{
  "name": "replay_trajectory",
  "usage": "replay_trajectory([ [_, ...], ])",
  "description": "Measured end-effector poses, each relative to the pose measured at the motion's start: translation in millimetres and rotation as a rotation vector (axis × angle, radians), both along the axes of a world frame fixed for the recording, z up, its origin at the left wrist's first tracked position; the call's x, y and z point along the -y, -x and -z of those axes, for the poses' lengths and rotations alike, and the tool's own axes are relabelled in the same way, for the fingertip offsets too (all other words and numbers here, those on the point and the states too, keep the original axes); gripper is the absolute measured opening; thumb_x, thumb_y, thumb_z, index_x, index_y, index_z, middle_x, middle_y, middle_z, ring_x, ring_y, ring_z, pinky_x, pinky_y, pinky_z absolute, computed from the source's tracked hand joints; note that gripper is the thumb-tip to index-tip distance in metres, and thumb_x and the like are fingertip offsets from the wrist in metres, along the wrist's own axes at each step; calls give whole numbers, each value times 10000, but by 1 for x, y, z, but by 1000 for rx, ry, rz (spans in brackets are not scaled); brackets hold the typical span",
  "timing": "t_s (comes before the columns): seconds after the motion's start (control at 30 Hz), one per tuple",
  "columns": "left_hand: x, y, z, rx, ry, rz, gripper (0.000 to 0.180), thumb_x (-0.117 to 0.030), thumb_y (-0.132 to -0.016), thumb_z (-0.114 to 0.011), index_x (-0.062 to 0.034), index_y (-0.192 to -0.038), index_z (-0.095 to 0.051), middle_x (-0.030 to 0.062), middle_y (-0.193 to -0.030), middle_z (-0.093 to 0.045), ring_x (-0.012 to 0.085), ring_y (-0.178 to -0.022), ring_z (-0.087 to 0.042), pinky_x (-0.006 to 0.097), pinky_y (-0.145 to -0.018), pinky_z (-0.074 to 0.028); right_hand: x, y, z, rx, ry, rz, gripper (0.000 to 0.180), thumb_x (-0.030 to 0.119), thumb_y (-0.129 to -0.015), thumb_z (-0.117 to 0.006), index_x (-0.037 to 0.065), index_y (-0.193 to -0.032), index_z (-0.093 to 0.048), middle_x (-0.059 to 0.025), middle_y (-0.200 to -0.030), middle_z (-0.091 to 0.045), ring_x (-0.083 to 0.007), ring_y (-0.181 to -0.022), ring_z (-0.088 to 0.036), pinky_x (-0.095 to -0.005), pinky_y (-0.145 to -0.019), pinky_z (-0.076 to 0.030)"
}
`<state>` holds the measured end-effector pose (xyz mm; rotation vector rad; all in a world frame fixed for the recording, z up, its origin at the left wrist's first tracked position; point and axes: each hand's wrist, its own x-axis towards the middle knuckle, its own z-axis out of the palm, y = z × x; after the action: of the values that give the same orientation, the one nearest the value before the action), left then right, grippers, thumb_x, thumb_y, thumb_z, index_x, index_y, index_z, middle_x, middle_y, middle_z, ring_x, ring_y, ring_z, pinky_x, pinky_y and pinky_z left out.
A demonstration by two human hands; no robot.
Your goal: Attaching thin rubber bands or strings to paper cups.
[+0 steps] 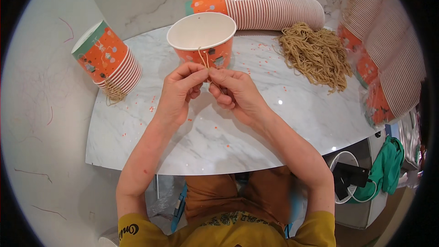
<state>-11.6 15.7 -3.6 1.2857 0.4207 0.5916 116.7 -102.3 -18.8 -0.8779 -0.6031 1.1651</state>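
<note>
An orange paper bucket [224, 54] with a white rim and white inside stands upright on the marble-patterned table. A loop of tan string [207, 59] runs from its near wall, just below the rim, down to my fingertips. My left hand [183, 84] pinches the string between thumb and forefinger, in front of the bucket. Right beside it, my right hand [238, 92] pinches the string too, the tips of both hands nearly touching. The string's ends are mostly hidden behind my fingers.
Nested paper buckets [107, 57] with string hanging on them stand at left. A long bucket stack [274, 9] lies along the back wall, near a heap of cut tan strings [315, 55]. Plastic-wrapped bucket stacks [388, 50] fill the right. Small orange paper bits dot the table [292, 123].
</note>
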Motion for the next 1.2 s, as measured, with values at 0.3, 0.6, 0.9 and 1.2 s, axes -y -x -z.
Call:
replay_trajectory([
  [0.3, -2, 0, 2, 27, 134, 79, 68, -164, -921, -678, -104, -930, -647, -45, -780, -610, 38, -666, -509, 195, -577, -378, 1, -1, 2, -180, -2, -96, 192, 249, -961, -682, 71, -907, -637, 20, -686, -556, -20, -484, -370, -185, -425, -246],
  [0.6, -6, 1, 1, 78, 114, 47, 82, -179, -929, -674, -106, -949, -642, -40, -761, -617, 49, -682, -537, 211, -599, -396, 3, 0, -2, -134, 21, -119, 132, 182, -955, -630, 51, -932, -629, 10, -695, -529, -18, -497, -336, -185, -447, -243],
  [0.9, 6, 0, -3, 96, -150, 84, 152, -128, -951, -658, -34, -1063, -699, -5, -837, -657, 65, -716, -564, 228, -622, -406, 5, -1, 0, -154, 13, -83, 164, 195, -939, -651, 43, -880, -634, 7, -700, -557, -36, -488, -366, -201, -434, -244],
  [1.2, 6, 1, -7, 66, -82, -29, 149, -130, -951, -673, -10, -1033, -709, 8, -844, -664, 73, -712, -570, 222, -615, -422, 9, 0, -11, -56, 33, -108, 239, 296, -974, -582, 65, -938, -634, -83, -736, -650, -63, -451, -420, -219, -428, -267],
])
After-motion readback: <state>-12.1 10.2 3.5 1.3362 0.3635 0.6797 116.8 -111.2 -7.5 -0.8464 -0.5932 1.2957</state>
